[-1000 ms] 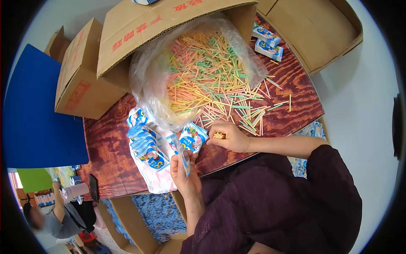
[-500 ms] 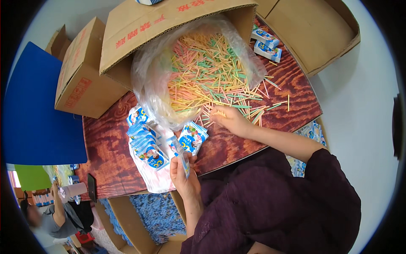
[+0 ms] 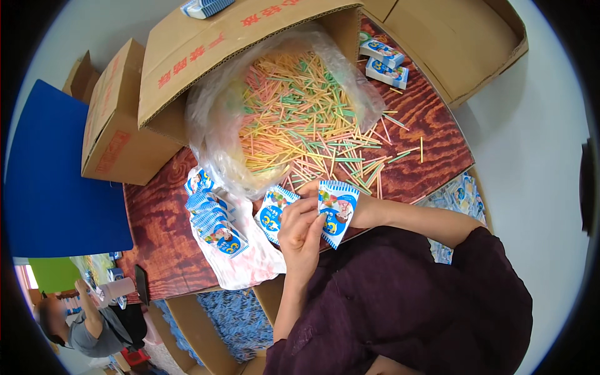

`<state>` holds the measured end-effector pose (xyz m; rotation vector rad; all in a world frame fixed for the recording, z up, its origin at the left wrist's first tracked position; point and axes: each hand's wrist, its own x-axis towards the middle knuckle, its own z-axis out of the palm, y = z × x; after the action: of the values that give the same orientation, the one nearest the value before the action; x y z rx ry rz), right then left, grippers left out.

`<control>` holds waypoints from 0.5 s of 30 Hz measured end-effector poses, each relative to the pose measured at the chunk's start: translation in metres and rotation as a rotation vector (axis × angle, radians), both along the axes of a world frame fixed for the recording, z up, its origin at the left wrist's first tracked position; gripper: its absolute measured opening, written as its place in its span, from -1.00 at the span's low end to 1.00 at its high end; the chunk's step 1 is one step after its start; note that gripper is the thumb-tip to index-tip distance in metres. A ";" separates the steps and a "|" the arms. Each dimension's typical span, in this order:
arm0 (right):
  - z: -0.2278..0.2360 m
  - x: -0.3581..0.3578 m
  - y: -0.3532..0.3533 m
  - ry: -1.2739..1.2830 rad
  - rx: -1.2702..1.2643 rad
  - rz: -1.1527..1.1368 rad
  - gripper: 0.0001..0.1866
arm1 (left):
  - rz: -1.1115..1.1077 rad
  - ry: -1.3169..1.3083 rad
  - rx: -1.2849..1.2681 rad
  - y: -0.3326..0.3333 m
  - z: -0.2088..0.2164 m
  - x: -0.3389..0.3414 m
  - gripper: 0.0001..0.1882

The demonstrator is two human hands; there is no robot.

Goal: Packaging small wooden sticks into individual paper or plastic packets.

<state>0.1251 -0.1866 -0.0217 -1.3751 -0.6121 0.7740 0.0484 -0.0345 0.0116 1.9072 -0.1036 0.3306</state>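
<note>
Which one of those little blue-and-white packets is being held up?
The packet in the left hand, raised in front of the right hand. The packets to its left lie down, several in an overlapping row.

And there's the left hand [image 3: 300, 237], gripping a blue-and-white packet [image 3: 338, 211] by its edge, the right hand [image 3: 369, 214] half hidden behind it! Another packet [image 3: 270, 214] lies just beside, on the worktop [image 3: 159, 250]; overlapping packets [image 3: 215, 225] line a pale sheet [image 3: 253, 265], and coloured sticks [image 3: 300, 119] spill from a clear bag [image 3: 211, 112].
</note>
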 end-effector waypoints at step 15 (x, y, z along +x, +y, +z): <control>0.005 0.000 -0.010 -0.110 -0.040 0.010 -0.49 | 0.122 -0.147 0.303 -0.005 0.003 0.003 -0.92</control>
<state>0.1249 -0.1964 -0.0164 -1.4596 -0.6929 0.7253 0.0517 -0.0396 0.0150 2.1927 -0.1423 0.5637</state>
